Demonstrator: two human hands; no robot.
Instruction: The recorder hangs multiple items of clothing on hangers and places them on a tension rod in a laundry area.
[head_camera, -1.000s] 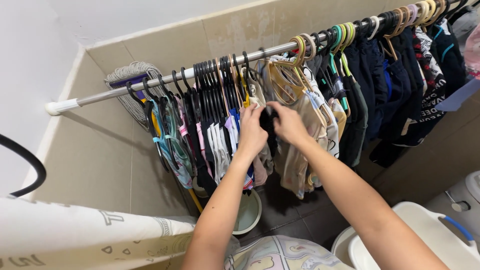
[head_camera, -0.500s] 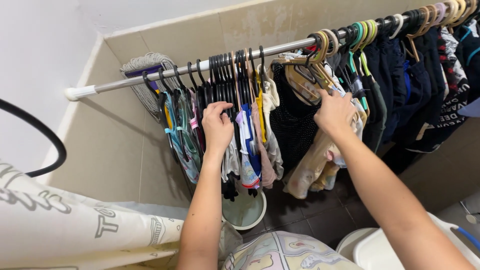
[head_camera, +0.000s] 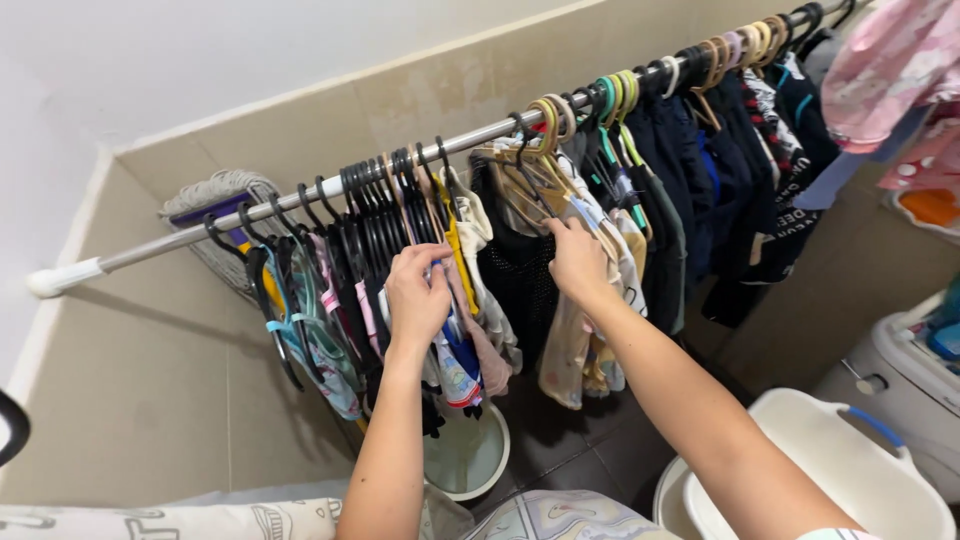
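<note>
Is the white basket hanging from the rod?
No, the white basket stands low at the right, well below the rod.

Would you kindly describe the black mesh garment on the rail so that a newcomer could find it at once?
Follow the metal rail that runs along the beige tiled wall to about its middle, between the left hand and the right hand. There hangs the black mesh garment, on a tan hanger. Its neighbours are pale or brightly coloured; it alone is black, with a fine dotted weave.
</note>
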